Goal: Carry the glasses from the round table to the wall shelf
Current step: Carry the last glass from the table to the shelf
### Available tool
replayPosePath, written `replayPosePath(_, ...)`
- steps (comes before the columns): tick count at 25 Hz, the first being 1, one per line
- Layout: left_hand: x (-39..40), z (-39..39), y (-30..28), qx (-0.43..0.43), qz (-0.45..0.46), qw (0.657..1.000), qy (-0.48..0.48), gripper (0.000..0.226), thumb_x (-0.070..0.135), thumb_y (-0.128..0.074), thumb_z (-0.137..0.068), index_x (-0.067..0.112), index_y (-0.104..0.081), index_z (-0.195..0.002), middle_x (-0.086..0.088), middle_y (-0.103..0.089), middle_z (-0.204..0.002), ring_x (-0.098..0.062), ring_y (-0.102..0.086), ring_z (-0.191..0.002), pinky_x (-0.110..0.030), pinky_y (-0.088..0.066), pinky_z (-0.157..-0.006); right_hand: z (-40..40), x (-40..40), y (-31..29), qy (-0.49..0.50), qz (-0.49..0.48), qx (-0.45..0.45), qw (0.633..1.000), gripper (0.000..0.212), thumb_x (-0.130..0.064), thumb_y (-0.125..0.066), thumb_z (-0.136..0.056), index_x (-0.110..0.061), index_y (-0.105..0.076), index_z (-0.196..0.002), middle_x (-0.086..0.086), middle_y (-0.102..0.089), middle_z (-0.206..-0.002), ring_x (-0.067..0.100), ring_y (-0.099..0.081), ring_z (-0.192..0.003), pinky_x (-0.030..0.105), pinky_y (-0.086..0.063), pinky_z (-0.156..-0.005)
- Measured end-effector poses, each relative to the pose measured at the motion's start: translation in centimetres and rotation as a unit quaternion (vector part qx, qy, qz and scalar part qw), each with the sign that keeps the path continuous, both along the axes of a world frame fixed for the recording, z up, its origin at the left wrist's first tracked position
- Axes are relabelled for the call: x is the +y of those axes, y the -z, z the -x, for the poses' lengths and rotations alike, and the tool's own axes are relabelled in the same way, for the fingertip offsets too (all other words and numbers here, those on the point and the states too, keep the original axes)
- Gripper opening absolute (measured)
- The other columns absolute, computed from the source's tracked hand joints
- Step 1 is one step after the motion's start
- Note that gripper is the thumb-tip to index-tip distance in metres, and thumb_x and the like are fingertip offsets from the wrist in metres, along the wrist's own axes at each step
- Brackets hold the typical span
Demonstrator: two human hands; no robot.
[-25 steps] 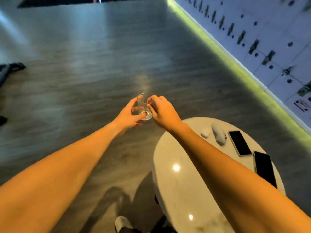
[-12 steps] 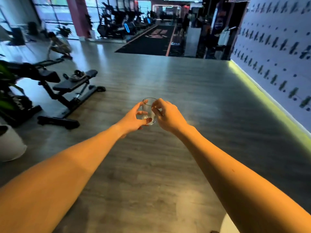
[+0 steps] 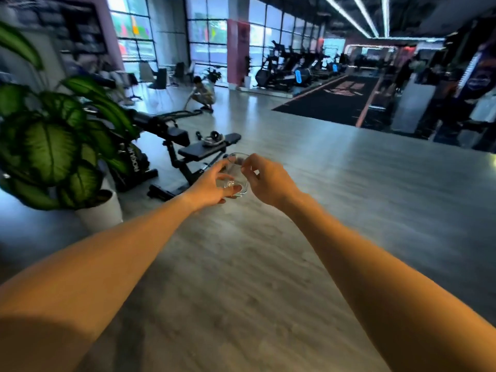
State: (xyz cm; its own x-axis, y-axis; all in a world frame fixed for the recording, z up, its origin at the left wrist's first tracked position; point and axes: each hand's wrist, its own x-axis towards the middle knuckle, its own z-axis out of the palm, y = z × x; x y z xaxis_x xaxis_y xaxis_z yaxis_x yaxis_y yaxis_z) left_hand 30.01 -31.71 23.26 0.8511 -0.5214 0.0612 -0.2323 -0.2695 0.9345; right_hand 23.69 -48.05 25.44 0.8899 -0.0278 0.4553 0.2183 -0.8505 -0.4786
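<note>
A small clear drinking glass (image 3: pixel 237 171) is held out in front of me, over the grey wood floor, tilted a little. My left hand (image 3: pixel 212 186) cups its base and left side. My right hand (image 3: pixel 267 181) pinches its rim from the right with thumb and fingers. Both arms stretch forward from the bottom corners of the head view. Neither the round table nor a wall shelf is in view.
A large potted plant (image 3: pixel 53 149) in a white pot stands close on the left. Behind it is a black weight bench (image 3: pixel 204 150). A person (image 3: pixel 202 93) crouches farther back. Treadmills (image 3: pixel 290 71) line the far windows, and a dark mat (image 3: pixel 335 100) lies at right.
The view has swung left and upward: the round table with phones dropped out of sight, the right wall slid away, and the plant and bench came in. Both hands kept holding the glass.
</note>
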Motion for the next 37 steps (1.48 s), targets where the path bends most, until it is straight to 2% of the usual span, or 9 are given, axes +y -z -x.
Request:
replayPosePath(3,2.4,-6.1,-1.0,-0.016,0.014,0.998,-0.056,0.075,0.024,-0.077,-0.082,0.046,-0.037,-0.141,-0.002,-0.061,-0.121,-0.021,-0.064,-0.110,-0.047,-0.060,-0.082,-7.6,1.6,-1.8,-0.056,0.006,0.006,0.998,0.018,-0.029,-0.051,-0.098,-0.017,-0.061,-0.108,0.012,-0.069,-0.107,0.032,-0.063,-0.095,0.042,-0.052,-0.080)
replayPosePath(7,7.8,-13.4,-2.4,-0.035,0.012,0.988,-0.150,0.075,0.017,-0.075,-0.084,0.038,-0.034,-0.144,0.003,-0.064,-0.108,-0.005,-0.064,-0.087,-0.017,-0.053,-0.055,-18.2,7.0,-3.1,-0.144,0.011,0.009,0.989,0.018,-0.028,-0.050,-0.098,-0.018,-0.062,-0.107,0.010,-0.069,-0.106,0.028,-0.064,-0.095,0.043,-0.053,-0.083)
replayPosePath(9,11.1,-16.7,-2.6,-0.033,0.008,0.983,-0.179,0.075,0.015,-0.074,-0.085,0.038,-0.035,-0.145,0.003,-0.065,-0.104,-0.004,-0.062,-0.080,-0.017,-0.051,-0.051,-22.6,10.2,-3.4,-0.173,0.012,0.005,0.985,0.017,-0.028,-0.049,-0.098,-0.019,-0.062,-0.104,0.010,-0.069,-0.103,0.028,-0.065,-0.094,0.044,-0.054,-0.082)
replayPosePath(15,24.2,-27.9,-3.6,-0.057,-0.005,0.960,-0.274,0.072,0.021,-0.076,-0.083,0.044,-0.038,-0.140,0.002,-0.065,-0.112,-0.014,-0.066,-0.092,-0.035,-0.060,-0.072,-36.4,23.1,-4.7,-0.262,-0.002,0.006,0.965,0.016,-0.029,-0.050,-0.098,-0.022,-0.063,-0.104,0.004,-0.068,-0.100,0.020,-0.063,-0.087,0.032,-0.048,-0.069)
replayPosePath(21,36.2,-37.5,-5.6,-0.077,-0.024,0.940,-0.331,0.074,0.020,-0.077,-0.081,0.042,-0.038,-0.140,0.001,-0.065,-0.108,-0.015,-0.066,-0.090,-0.020,-0.050,-0.051,-47.8,35.2,-6.5,-0.324,-0.019,0.005,0.946,0.016,-0.031,-0.050,-0.098,-0.024,-0.062,-0.106,-0.001,-0.065,-0.097,0.018,-0.062,-0.085,0.027,-0.041,-0.063)
replayPosePath(26,44.9,-45.0,-6.3,-0.069,-0.026,0.920,-0.386,0.073,0.021,-0.076,-0.083,0.040,-0.038,-0.143,-0.002,-0.064,-0.113,-0.015,-0.070,-0.080,-0.019,-0.053,-0.055,-57.6,44.4,-7.1,-0.383,-0.016,0.004,0.924,0.017,-0.030,-0.051,-0.098,-0.024,-0.063,-0.108,-0.002,-0.067,-0.101,0.016,-0.061,-0.087,0.024,-0.039,-0.060)
replayPosePath(29,50.0,-49.8,-6.3,-0.075,-0.017,0.899,-0.431,0.071,0.019,-0.075,-0.084,0.042,-0.039,-0.141,-0.006,-0.065,-0.114,-0.019,-0.070,-0.082,-0.020,-0.053,-0.056,-64.4,50.4,-7.0,-0.432,-0.017,-0.018,0.901,0.015,-0.026,-0.053,-0.097,-0.023,-0.065,-0.106,-0.002,-0.069,-0.099,0.017,-0.063,-0.087,0.027,-0.046,-0.068)
replayPosePath(33,56.0,-55.0,-7.1,-0.070,-0.022,0.872,-0.484,0.071,0.015,-0.072,-0.086,0.035,-0.036,-0.145,0.002,-0.064,-0.104,-0.012,-0.069,-0.078,-0.017,-0.055,-0.056,-72.3,58.4,-7.4,-0.495,-0.014,-0.008,0.869,0.020,-0.029,-0.050,-0.096,-0.020,-0.064,-0.105,0.002,-0.072,-0.099,0.021,-0.067,-0.088,0.041,-0.056,-0.079)
replayPosePath(37,62.9,-58.7,-7.1,-0.058,-0.029,0.843,-0.534,0.069,0.023,-0.073,-0.086,0.042,-0.036,-0.141,0.002,-0.063,-0.114,-0.019,-0.071,-0.091,-0.033,-0.057,-0.076,-77.6,66.7,-7.5,-0.541,-0.020,-0.001,0.841,0.018,-0.033,-0.049,-0.096,-0.025,-0.063,-0.104,0.003,-0.071,-0.101,0.020,-0.067,-0.090,0.042,-0.057,-0.079)
